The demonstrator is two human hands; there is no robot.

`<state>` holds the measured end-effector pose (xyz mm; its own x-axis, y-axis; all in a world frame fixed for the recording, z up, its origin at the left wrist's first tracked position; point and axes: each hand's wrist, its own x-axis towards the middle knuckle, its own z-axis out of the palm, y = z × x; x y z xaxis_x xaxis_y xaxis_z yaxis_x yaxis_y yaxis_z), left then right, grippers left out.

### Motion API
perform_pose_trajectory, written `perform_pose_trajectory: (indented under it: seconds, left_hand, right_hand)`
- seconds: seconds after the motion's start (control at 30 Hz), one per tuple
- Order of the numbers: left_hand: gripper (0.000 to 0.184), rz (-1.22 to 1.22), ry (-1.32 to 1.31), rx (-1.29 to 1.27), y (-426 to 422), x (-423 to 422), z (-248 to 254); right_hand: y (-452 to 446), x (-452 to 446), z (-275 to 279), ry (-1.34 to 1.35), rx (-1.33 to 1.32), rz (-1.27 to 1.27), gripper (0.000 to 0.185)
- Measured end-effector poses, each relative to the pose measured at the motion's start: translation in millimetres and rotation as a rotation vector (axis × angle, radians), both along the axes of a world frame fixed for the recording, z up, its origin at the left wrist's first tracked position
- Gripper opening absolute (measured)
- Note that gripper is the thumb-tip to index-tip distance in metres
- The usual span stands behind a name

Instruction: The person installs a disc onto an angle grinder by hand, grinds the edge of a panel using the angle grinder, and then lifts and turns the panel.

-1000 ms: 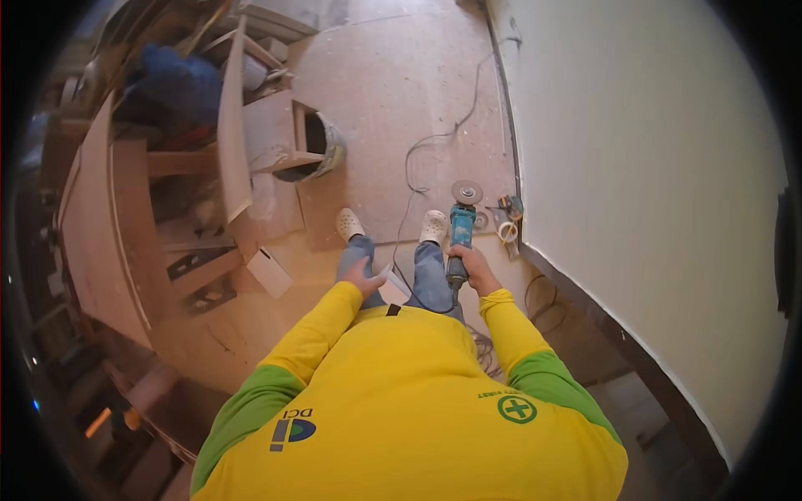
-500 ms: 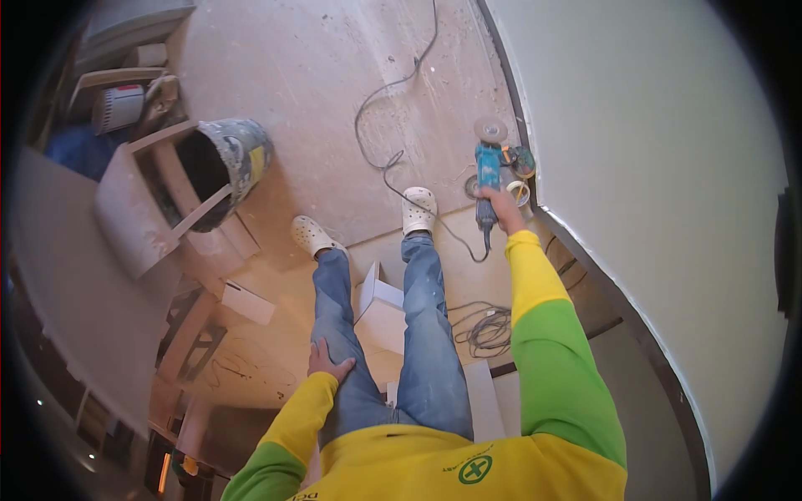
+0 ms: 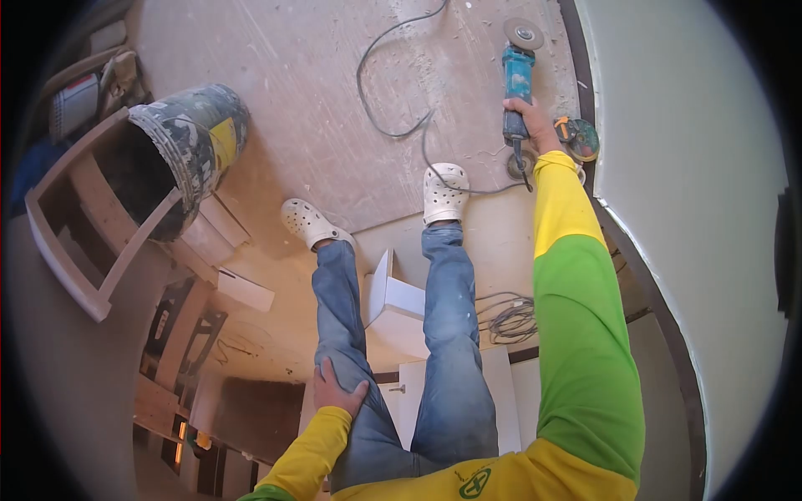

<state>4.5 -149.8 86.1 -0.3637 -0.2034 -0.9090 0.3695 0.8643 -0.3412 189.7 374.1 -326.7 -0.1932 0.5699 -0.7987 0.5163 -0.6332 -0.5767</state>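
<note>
My right hand (image 3: 535,123) is wrapped around the dark rear grip of a teal angle grinder (image 3: 518,75), held over the floor near the wall. A round disc (image 3: 524,35) sits on its far end. The grinder's grey cord (image 3: 394,134) loops across the floor and passes over my right shoe. Beside my wrist lie a loose grinding disc (image 3: 521,164) and a greenish round disc (image 3: 586,141) with an orange and black item (image 3: 566,130). My left hand (image 3: 339,390) rests on my left thigh, fingers apart and holding nothing.
A paint-stained bucket (image 3: 194,138) lies tipped at left, against a pale wooden frame (image 3: 138,255). White angled boards (image 3: 399,302) stand between my legs. A coiled cable (image 3: 511,321) lies by my right leg. The pale wall (image 3: 685,159) borders the right side.
My right hand has carried the grinder forward and slightly right, away from my body. The view has shifted as well. My left hand stays on my thigh.
</note>
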Motion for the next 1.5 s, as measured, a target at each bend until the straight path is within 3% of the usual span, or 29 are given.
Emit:
perform_pose_trajectory:
  seconds: [0.17,0.33,0.43,0.63,0.67,0.7,0.73,0.83,0.93,0.97,1.0,1.03,1.07,1.13,1.2,1.3,1.43,1.5]
  left_hand:
    - [0.114,-0.005,-0.015,-0.038,6.0,-3.0,0.3]
    - [0.113,-0.011,-0.022,-0.057,13.0,-9.7,3.2]
    - [0.112,-0.017,-0.023,-0.034,12.0,-12.7,3.5]
    - [0.109,0.0,-0.038,-0.025,18.4,-23.3,10.2]
    - [0.108,0.006,-0.054,-0.046,19.0,-26.5,13.5]
    - [0.108,0.02,-0.009,-0.041,15.8,-27.5,15.7]
    - [0.108,0.001,-0.022,-0.021,12.5,-27.6,15.5]
    - [0.109,-0.01,-0.004,0.003,16.0,-30.9,20.7]
    - [0.108,0.032,-0.019,0.02,23.0,-40.6,33.3]
    - [0.107,0.021,-0.029,0.03,19.1,-40.3,34.8]
    - [0.107,0.01,-0.039,0.044,16.7,-39.0,35.8]
    - [0.107,0.031,-0.013,0.079,13.0,-38.4,35.9]
    - [0.104,0.008,-0.028,0.119,7.2,-39.0,35.5]
    - [0.102,0.01,-0.023,0.199,5.6,-42.9,46.7]
    - [0.096,0.109,-0.013,0.357,4.6,-54.0,57.1]
    - [0.09,0.386,0.156,0.633,-9.7,-71.6,57.1]
    - [0.085,0.652,0.334,0.669,-21.5,-91.6,104.5]
    - [0.083,0.726,0.457,0.663,-44.4,-101.1,98.1]
  right_hand:
    - [-17.3,19.1,-19.1,-0.052,-0.029,0.009,0.057]
    - [-20.1,26.0,-30.3,-0.396,0.108,0.317,0.074]
    - [-22.3,6.4,2.3,-0.533,0.169,0.487,0.078]
    - [-69.9,6.0,25.1,-0.689,0.366,0.33,0.071]
    - [-88.4,7.8,37.1,-0.659,0.378,0.347,0.069]
    - [-101.8,-7.1,83.9,-0.561,0.27,0.328,0.069]
    - [-143.8,22.1,58.4,-0.555,0.51,0.361,0.063]
    - [-220.0,42.9,125.6,-0.609,0.095,0.494,0.06]
    - [-306.1,79.8,186.4,-0.553,0.048,0.568,0.065]
    - [-323.3,92.7,206.6,-0.502,0.019,0.715,0.064]
    - [-359.2,132.0,193.7,-0.457,0.073,0.708,0.062]
    - [-350.6,122.2,239.6,-0.515,-0.079,0.683,0.052]
    - [-365.6,157.1,217.2,-0.517,-0.036,0.798,0.045]
    - [-343.4,163.4,264.2,-0.352,0.214,1.077,0.036]
    - [-284.1,107.9,367.4,-0.296,-0.354,0.41,0.029]
    - [-211.7,99.6,413.3,-0.309,-0.387,0.351,0.023]
    - [-91.7,97.7,438.5,-0.148,-0.37,0.372,0.018]
    - [-52.8,73.6,457.4,-0.165,0.074,0.686,0.023]
